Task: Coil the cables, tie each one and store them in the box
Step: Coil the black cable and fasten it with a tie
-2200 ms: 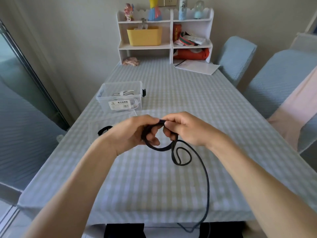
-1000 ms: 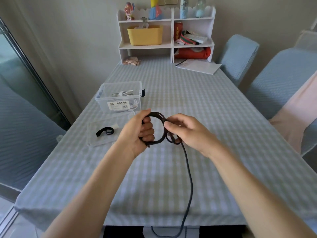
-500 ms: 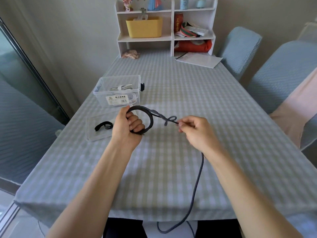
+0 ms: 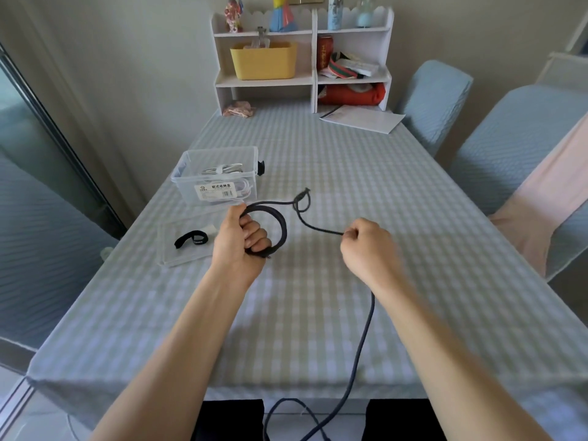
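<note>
Mid-coil on the black cable (image 4: 281, 227). Left hand (image 4: 237, 241) has fingers curled through the finished loops and grips them as a bundle, held just above the table (image 4: 366, 186), a bit nearer the person than the clear box (image 4: 219, 178). It looks like that hand acts as the former, so the loops keep one diameter.

Right hand (image 4: 366, 246) is closed in a fist around the free run, out to the right of the coil. Between the hands the cable is not clean: there is a small twisted kink (image 4: 300, 202) standing up, right of the box's near corner. My read is the right hand is held apart to open that twist before laying the next loop.

Past the right hand the cable drops along the forearm, over the table edge and down, where more slack loops. So plenty is left to wind; I'd say early in this cable.

The box sits open, with a white cable (image 4: 222, 170) already bundled inside. Its lid (image 4: 178, 249) lies flat on the near side of the box, with a black strap tie (image 4: 191, 239) on it, just left of the left hand — presumably staged there for a quick grab once coiling ends.

Risk: the kink gets wound into the coil.
</note>
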Tool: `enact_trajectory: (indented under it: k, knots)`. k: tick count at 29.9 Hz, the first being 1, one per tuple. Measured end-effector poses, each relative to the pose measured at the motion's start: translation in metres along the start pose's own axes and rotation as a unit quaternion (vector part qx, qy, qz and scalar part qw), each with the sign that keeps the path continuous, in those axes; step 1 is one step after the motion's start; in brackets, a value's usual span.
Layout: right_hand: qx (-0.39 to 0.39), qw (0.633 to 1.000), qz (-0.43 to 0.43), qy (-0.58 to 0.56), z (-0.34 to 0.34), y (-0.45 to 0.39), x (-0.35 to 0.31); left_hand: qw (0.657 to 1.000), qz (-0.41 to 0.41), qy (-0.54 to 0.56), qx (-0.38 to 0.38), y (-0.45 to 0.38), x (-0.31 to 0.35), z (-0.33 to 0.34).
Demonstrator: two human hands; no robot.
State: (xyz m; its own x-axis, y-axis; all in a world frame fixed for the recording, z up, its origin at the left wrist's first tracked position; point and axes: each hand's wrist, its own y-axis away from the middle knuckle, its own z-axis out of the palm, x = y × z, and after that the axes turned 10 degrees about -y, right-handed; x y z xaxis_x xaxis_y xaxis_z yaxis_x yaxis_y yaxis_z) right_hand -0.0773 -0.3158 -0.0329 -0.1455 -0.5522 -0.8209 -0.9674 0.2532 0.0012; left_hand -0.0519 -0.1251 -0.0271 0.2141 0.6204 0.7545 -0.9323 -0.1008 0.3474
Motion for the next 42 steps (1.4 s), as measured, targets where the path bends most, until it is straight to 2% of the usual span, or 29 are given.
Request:
enact_trajectory:
  k: [2,7,13,16,20,27,31,37,42]
  knots:
    - [-0.033,0.999,-0.029,0.005,0.004,0.002,-0.006,1.0,-0.009,-0.023,-0.004,0.001,-0.005,0.0]
    - [-0.116,0.986,-0.031,-0.116,0.013,0.004,-0.027,0.998,0.0,-0.067,-0.011,0.001,-0.009,0.0]
    - [-0.04,0.975,-0.017,-0.216,0.029,-0.004,-0.03,0.991,0.021,-0.133,-0.011,0.004,-0.012,0.003]
    - [-0.007,0.965,-0.015,-0.26,0.029,-0.004,-0.03,0.991,0.025,-0.129,-0.004,0.005,-0.011,0.002]
    - [-0.03,0.97,0.005,-0.24,0.03,-0.002,-0.033,0.99,0.038,-0.129,-0.031,0.007,-0.009,0.002]
    - [-0.05,0.92,0.077,-0.382,0.03,0.0,-0.039,0.984,0.031,-0.161,-0.075,0.009,-0.007,0.002]
    - [-0.038,0.928,0.074,-0.364,0.029,0.0,-0.038,0.985,0.03,-0.149,-0.076,0.01,-0.007,0.001]
    - [0.033,0.961,-0.001,-0.275,0.012,0.006,-0.028,0.997,0.036,-0.032,-0.053,0.009,0.006,-0.007]
    - [0.094,0.977,0.01,-0.19,-0.001,0.008,-0.021,0.999,0.027,0.014,-0.041,0.012,0.005,-0.01]
